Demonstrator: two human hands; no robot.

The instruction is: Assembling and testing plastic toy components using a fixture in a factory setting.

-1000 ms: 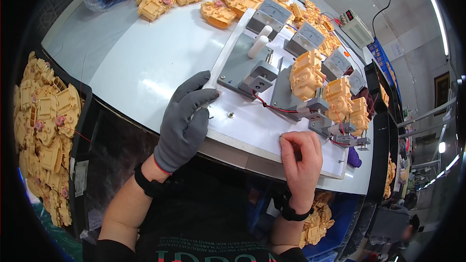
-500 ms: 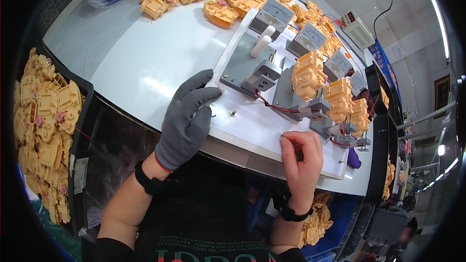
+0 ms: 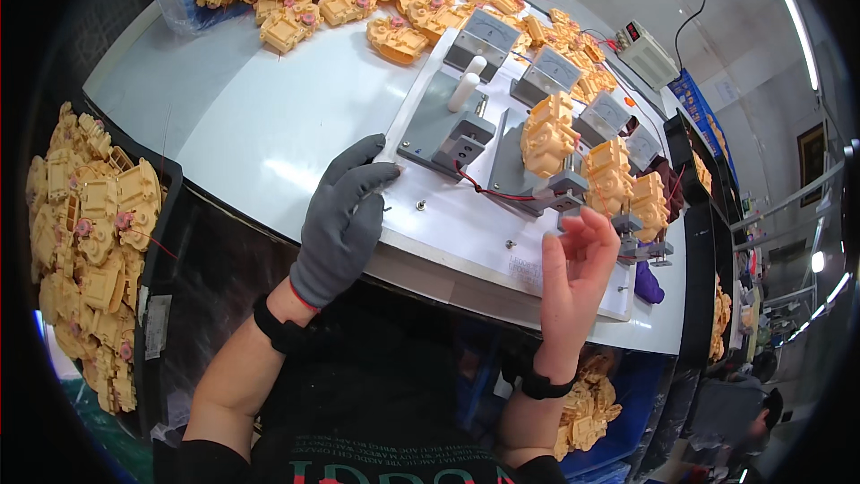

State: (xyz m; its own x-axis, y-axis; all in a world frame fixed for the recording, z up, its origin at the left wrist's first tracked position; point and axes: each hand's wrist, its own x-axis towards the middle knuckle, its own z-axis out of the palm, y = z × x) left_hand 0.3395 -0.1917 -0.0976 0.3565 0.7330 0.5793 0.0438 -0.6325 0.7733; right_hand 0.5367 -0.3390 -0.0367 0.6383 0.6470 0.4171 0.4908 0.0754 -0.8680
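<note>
My left hand (image 3: pixel 345 220), in a grey glove, rests at the left front edge of a white test board (image 3: pixel 466 237). Its fingers stretch forward, holding nothing, and a small toggle switch (image 3: pixel 388 208) peeks out beside them. Bare and raised over the board's front right part, my right hand (image 3: pixel 578 273) has its fingers apart and nothing in it. Left of it stands another toggle switch (image 3: pixel 511 244). Beyond my fingers, yellow plastic housings (image 3: pixel 549 136) sit on grey fixtures. The leftmost fixture (image 3: pixel 445 121) carries two white pegs and no housing.
Analog meters (image 3: pixel 488 34) line the board's far side. Yellow housings (image 3: pixel 394 40) are heaped at the back of the table, and more fill a black crate (image 3: pixel 166 242) at left. A power supply (image 3: pixel 649 54) stands at the far right. A blue bin (image 3: pixel 627 403) sits below the table edge.
My right hand has lifted off the front toggle switch, moving right and up, and its fingers have spread. The left hand stays at the board's edge. The view has shifted slightly.
</note>
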